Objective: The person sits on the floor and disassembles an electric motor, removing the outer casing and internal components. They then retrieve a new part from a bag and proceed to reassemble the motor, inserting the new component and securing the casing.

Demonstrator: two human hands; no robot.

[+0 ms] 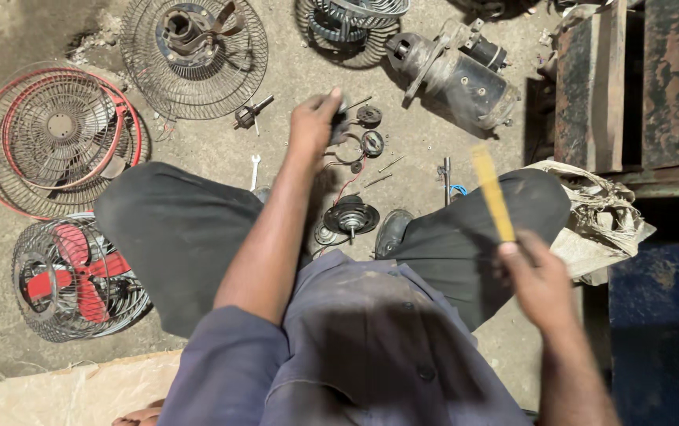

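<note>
Left hand (313, 122), closed on a small dark part, reaches beyond the fan motor (350, 215) on the floor; right hand (538, 280) grips a yellow stick (492, 193); disassembly apparently underway, next needing careful placement.

dim, soft shadows, blurred motion

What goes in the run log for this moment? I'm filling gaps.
left hand: grips small dark part above floor parts | right hand: holds yellow stick, blurred | fan motor: on floor between knees
</note>
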